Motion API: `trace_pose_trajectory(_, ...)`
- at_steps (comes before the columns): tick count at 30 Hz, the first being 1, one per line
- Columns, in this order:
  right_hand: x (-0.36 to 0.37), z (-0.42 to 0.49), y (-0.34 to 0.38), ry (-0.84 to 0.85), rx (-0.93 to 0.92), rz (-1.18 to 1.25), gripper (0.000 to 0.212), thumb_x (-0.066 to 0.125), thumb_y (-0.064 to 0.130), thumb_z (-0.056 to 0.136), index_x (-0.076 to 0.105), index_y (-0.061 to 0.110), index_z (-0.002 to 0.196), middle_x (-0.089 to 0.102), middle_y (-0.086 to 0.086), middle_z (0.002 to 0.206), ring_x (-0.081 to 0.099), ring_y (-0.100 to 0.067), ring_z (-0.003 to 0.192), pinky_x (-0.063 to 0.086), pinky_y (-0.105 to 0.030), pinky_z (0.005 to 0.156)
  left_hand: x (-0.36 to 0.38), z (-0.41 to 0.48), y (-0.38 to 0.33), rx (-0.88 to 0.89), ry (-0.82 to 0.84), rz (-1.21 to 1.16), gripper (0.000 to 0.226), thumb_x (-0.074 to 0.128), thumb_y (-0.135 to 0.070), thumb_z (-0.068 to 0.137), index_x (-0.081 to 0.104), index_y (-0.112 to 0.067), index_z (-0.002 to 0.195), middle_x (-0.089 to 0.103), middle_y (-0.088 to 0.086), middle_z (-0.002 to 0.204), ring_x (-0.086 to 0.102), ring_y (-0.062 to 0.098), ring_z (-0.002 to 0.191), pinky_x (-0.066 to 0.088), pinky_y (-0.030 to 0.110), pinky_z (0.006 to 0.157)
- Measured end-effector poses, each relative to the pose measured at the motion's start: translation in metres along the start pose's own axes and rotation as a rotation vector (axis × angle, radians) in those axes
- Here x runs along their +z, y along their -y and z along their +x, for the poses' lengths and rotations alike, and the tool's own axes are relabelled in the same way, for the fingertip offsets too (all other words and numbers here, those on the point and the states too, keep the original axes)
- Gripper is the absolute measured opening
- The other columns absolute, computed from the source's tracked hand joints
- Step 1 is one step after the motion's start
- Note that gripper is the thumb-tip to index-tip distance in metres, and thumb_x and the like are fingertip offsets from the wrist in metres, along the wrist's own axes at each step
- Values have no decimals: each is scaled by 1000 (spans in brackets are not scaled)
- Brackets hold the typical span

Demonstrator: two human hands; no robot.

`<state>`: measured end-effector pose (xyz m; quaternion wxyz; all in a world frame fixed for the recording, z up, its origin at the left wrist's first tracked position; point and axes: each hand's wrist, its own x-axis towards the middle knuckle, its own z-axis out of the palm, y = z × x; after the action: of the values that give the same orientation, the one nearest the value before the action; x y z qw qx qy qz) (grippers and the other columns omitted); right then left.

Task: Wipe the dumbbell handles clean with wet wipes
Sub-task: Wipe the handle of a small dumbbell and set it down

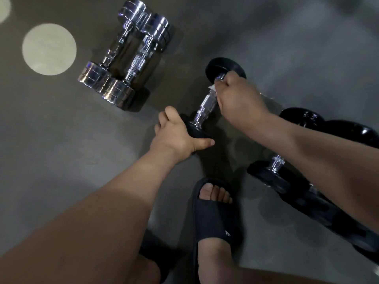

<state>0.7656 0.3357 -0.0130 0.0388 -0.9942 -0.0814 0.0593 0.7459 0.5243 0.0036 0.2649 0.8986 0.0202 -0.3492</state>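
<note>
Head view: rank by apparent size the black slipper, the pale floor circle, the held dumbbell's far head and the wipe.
1. black slipper, though it lies nearest the camera
2. pale circle
3. far head of the black dumbbell, partly behind the right hand
4. wet wipe, only a corner shows

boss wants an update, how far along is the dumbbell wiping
Done: unclear. The two chrome dumbbells lie side by side, but nothing shows they were wiped. In hand: the left hand grips a black dumbbell by its near head while the right hand holds a white wet wipe on its handle. Left: the other black dumbbells under the right arm.
</note>
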Motion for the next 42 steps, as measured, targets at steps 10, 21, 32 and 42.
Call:
trace_pose_trajectory(10, 4, -27, 8, -47, -82, 256, 20, 56, 10, 92, 71, -2, 98, 60, -18, 99, 61, -36, 76, 54, -40, 66, 18, -19, -14, -22, -92, 25, 110, 91, -57, 56, 23, -12, 130, 35, 11, 141, 36, 34, 133, 42, 45, 101)
trace_pose_trajectory(21, -9, -59, -8, -231, 172, 454, 23, 58, 22, 97, 76, 13, 109, 59, -12, 103, 62, -29, 87, 51, -36, 78, 30, -35, -23, -53, -74, 17, 110, 82, -62, 67, 18, -11, 140, 31, 11, 147, 35, 33, 136, 39, 45, 108)
trace_pose_trajectory(32, 13, -61, 4, -336, 233, 494, 19, 61, 16, 97, 75, 8, 108, 59, -12, 97, 57, -19, 79, 46, -24, 76, 13, -15, -24, -118, 102, 87, 107, 83, -67, 58, 37, -7, 134, 52, 13, 132, 53, 31, 122, 47, 37, 100)
trace_pose_trajectory(42, 8, -34, -8, -108, 106, 163, 26, 51, 8, 95, 60, -2, 118, 50, -20, 115, 56, -36, 82, 37, -30, 69, 26, -22, -24, -43, 40, 21, 112, 85, -63, 64, 29, -5, 141, 34, 13, 146, 35, 32, 136, 36, 35, 109)
